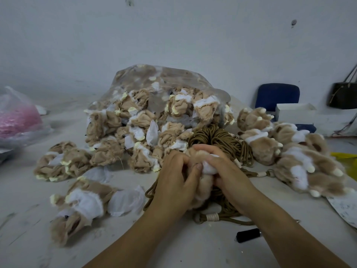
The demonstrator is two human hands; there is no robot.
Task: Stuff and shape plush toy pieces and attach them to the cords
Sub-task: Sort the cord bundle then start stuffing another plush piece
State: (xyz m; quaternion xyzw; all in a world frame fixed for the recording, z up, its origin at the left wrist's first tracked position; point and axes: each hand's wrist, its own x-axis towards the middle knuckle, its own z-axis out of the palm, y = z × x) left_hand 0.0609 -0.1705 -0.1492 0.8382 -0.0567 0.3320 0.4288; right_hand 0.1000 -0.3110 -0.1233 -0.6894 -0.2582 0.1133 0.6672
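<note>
A tan and white plush piece (202,182) is squeezed between both hands at the middle of the table. My left hand (173,180) grips its left side with curled fingers. My right hand (224,171) wraps its right side, thumb pressing the white fur. Under and behind the hands lies a bundle of brown cords (220,138), with a white-wrapped cord end (212,217) just below my right wrist. A pile of inside-out plush pieces (135,132) spills from a clear plastic bag (164,78). Finished furry plush pieces (293,155) lie at the right.
A loose unstuffed piece (81,206) lies at front left on the white table (29,209). A black cylinder (248,235) sits by my right forearm. A pink-filled plastic bag (17,117) is at far left. A blue chair (278,95), white box (295,113) and dark handbag (343,95) stand at back right.
</note>
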